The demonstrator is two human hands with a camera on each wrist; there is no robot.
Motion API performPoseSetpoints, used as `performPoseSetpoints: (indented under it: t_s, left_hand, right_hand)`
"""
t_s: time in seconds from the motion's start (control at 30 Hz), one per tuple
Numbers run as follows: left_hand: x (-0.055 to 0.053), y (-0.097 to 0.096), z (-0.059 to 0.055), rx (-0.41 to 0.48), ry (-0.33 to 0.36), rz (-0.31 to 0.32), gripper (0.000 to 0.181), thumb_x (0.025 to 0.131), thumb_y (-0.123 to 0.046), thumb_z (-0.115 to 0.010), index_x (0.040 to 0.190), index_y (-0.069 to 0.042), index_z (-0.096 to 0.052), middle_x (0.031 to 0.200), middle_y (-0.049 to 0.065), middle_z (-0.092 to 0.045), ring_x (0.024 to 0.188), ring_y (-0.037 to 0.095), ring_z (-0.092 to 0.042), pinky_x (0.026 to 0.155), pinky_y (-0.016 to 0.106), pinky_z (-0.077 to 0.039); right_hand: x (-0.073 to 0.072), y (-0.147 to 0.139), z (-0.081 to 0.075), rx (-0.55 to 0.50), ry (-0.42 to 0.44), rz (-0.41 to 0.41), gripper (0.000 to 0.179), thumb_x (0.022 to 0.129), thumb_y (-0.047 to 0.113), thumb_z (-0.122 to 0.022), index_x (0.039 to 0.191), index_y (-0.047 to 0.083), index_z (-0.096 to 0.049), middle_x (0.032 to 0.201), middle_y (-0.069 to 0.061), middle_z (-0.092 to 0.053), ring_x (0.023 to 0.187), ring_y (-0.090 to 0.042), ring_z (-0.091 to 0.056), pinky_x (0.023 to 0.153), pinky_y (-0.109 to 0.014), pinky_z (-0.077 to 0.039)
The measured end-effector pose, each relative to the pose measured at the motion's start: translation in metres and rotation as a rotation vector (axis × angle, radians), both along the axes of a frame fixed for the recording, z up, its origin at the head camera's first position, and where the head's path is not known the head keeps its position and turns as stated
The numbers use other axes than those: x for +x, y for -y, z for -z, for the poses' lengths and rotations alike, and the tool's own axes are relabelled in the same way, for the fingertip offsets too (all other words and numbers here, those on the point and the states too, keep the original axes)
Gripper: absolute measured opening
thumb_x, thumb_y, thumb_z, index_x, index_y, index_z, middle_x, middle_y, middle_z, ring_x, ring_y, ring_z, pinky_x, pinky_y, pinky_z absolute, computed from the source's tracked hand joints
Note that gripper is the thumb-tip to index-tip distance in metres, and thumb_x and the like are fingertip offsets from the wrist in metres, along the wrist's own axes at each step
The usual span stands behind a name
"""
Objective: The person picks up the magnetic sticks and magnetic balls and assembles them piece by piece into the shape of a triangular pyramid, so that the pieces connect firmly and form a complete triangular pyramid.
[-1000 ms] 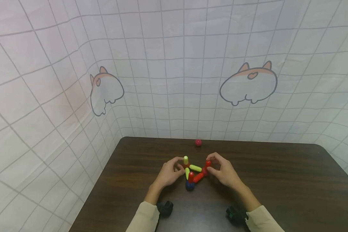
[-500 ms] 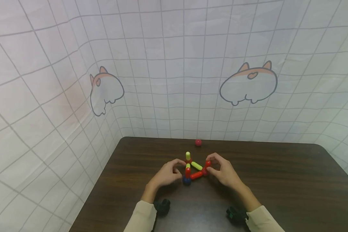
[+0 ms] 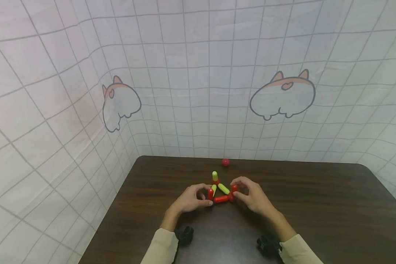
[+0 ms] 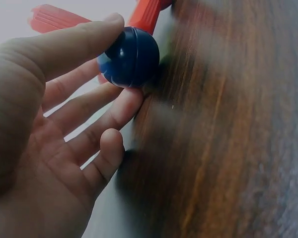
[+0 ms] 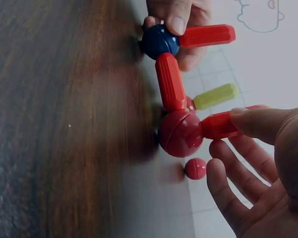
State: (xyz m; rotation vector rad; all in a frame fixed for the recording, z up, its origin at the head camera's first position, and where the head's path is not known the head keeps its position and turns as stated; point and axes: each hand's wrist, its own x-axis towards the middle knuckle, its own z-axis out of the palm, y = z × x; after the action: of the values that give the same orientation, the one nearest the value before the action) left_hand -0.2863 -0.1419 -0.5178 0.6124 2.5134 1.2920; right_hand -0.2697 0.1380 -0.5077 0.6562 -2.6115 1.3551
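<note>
A triangle of toy magnetic rods and balls lies on the table, with an upright rod on each corner ball. My left hand (image 3: 191, 200) grips the blue ball (image 4: 131, 57), thumb on one side and fingers on the other; a red upright rod (image 3: 210, 194) stands on it. My right hand (image 3: 255, 198) pinches the red upright rod (image 5: 219, 125) above the larger red ball (image 5: 181, 134). One red rod (image 5: 171, 82) joins these two balls. Two yellow-green rods, one of them the right-hand rod (image 3: 223, 189), run to the far red ball (image 3: 215, 182), which bears a yellow-green upright rod (image 3: 215, 176).
A loose red ball (image 3: 226, 162) sits at the far edge of the dark wooden table (image 3: 316, 205). Behind it hangs a white grid-patterned cloth (image 3: 198, 91) with printed animal figures. Black wrist straps (image 3: 184, 235) sit at both wrists.
My left hand has come off the far yellow-green corner and now grips the blue ball. The triangle has turned, its blue corner shifting left and away. My right hand keeps its pinch, moving slightly left.
</note>
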Motion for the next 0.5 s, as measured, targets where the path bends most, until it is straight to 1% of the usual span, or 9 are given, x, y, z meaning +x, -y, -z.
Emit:
performPoseSetpoints:
  t_s: [0.07,0.1,0.13,0.2,0.33,0.4,0.5]
  left_hand:
    - [0.0003,-0.0003,-0.0006,0.010,-0.004,-0.001,0.047,0.088,-0.030,-0.082,0.131,-0.016,-0.067,0.117,-0.001,-0.070,0.083,0.014,-0.061,0.063,0.027,-0.046]
    - [0.0004,-0.0003,-0.0011,0.016,-0.007,-0.003,0.046,0.088,-0.029,-0.082,0.130,-0.017,-0.068,0.120,-0.001,-0.070,0.084,0.014,-0.061,0.063,0.027,-0.046]
    - [0.0004,-0.0003,-0.0014,0.020,-0.009,-0.006,0.044,0.088,-0.028,-0.082,0.128,-0.017,-0.069,0.120,0.000,-0.070,0.083,0.014,-0.061,0.063,0.027,-0.046]
    - [0.0005,-0.0004,-0.0019,0.021,-0.018,-0.014,0.039,0.089,-0.027,-0.082,0.124,-0.018,-0.070,0.114,0.001,-0.071,0.083,0.014,-0.061,0.063,0.027,-0.047]
    - [0.0002,-0.0005,-0.0015,0.008,-0.050,-0.050,0.029,0.089,-0.025,-0.082,0.115,-0.020,-0.071,0.097,0.002,-0.069,0.084,0.013,-0.061,0.064,0.028,-0.048]
    - [0.0000,-0.0004,-0.0012,0.004,-0.063,-0.066,0.026,0.089,-0.024,-0.081,0.112,-0.019,-0.071,0.097,0.001,-0.069,0.086,0.013,-0.061,0.065,0.029,-0.049]
    - [-0.0003,-0.0008,-0.0011,0.004,-0.065,-0.086,0.026,0.089,-0.023,-0.081,0.112,-0.018,-0.070,0.098,0.002,-0.070,0.087,0.014,-0.062,0.067,0.030,-0.050]
  right_hand:
    - [0.0007,0.0009,-0.0005,-0.001,0.001,-0.007,0.031,0.088,0.004,-0.078,0.116,0.014,-0.067,0.118,-0.005,-0.071,0.109,-0.029,-0.070,0.086,-0.046,-0.058]
    - [0.0011,0.0012,-0.0006,-0.001,0.001,-0.010,0.031,0.089,0.004,-0.078,0.116,0.014,-0.067,0.118,-0.005,-0.071,0.109,-0.030,-0.070,0.086,-0.046,-0.058]
    - [0.0016,0.0014,-0.0009,-0.003,0.002,-0.013,0.030,0.089,0.005,-0.078,0.116,0.014,-0.067,0.118,-0.005,-0.071,0.109,-0.029,-0.070,0.086,-0.046,-0.058]
    - [0.0025,0.0022,-0.0016,0.002,0.004,-0.015,0.030,0.089,0.006,-0.078,0.116,0.015,-0.067,0.118,-0.004,-0.071,0.108,-0.028,-0.069,0.085,-0.043,-0.057]
    - [0.0040,0.0036,-0.0021,0.010,0.000,-0.017,0.030,0.089,0.009,-0.079,0.116,0.016,-0.068,0.115,-0.002,-0.071,0.104,-0.025,-0.068,0.081,-0.035,-0.056]
    - [0.0043,0.0047,-0.0019,0.014,0.000,-0.020,0.030,0.089,0.009,-0.079,0.116,0.016,-0.068,0.115,-0.001,-0.071,0.104,-0.025,-0.068,0.081,-0.033,-0.055]
    - [0.0042,0.0062,-0.0010,0.021,0.001,-0.017,0.031,0.088,0.010,-0.080,0.116,0.018,-0.069,0.115,-0.001,-0.070,0.104,-0.024,-0.068,0.081,-0.033,-0.055]
